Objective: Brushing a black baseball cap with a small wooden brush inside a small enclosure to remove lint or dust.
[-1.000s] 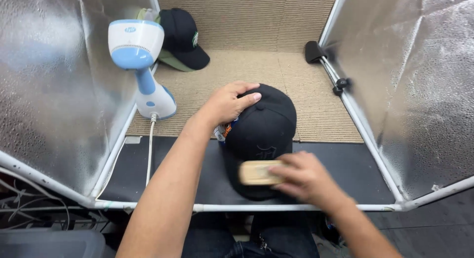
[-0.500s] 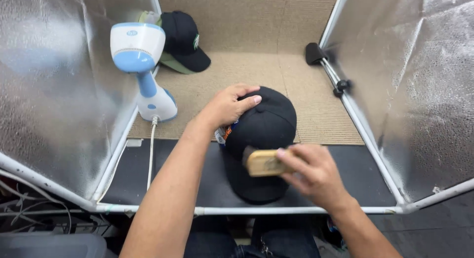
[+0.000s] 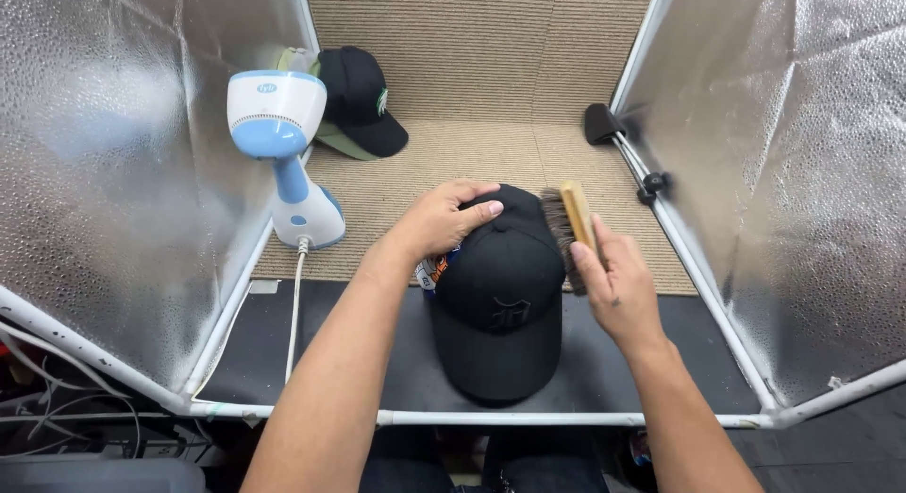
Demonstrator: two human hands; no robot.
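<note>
A black cap (image 3: pixel 498 295) with a dark embroidered mark lies in the middle of the booth, its brim toward me. My left hand (image 3: pixel 442 217) rests flat on the far left of its crown, fingers spread. My right hand (image 3: pixel 613 285) grips a wooden-backed brush (image 3: pixel 570 231) with dark bristles, held on edge against the cap's right side, bristles toward the crown.
A white and blue handheld steamer (image 3: pixel 286 144) stands at the left, its cord (image 3: pixel 293 309) trailing toward me. A second black cap with a green brim (image 3: pixel 357 99) lies at the back left. Silver foil walls (image 3: pixel 104 153) on white tubing (image 3: pixel 698 267) close both sides. A black clamp (image 3: pixel 601 122) sits at the right.
My right hand has carried the brush from the cap's front, near the brim, up to the right side of the crown and turned it on edge. My left hand stays on the crown.
</note>
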